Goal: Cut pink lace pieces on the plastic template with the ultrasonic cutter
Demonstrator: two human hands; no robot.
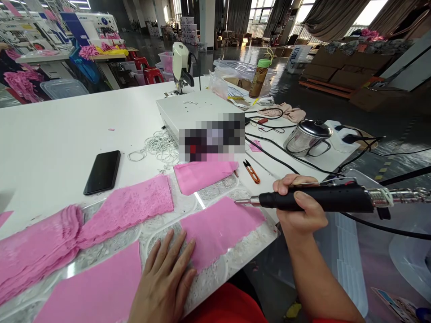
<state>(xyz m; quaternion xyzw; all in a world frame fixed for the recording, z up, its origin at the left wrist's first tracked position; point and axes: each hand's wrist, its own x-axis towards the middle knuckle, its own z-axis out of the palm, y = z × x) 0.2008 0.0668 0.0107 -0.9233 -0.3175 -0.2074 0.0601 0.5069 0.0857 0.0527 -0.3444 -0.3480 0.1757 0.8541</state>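
My left hand (164,278) lies flat with its fingers spread, the fingertips at the left edge of a pink fabric piece (222,231). My right hand (299,206) is wrapped round a black handheld tool (323,198) with a thin metal tip. The tip is over the upper edge of that fabric piece; whether it touches cannot be told. Under the fabric is a clear patterned mat (158,242). Left of my hands lie a stack of pink lace pieces (40,246), one lace piece reaching out from it (134,206), and a plain pink piece (97,287). A folded pink piece (205,172) lies further back.
A phone (103,172) and tangled elastic loops (161,148) lie on the white table. Behind stands a white metal box (202,107), partly blurred. Orange thread snips (252,172), black cables (272,154) and a lidded metal cup (306,137) are on the right. Plastic bins (343,255) stand below.
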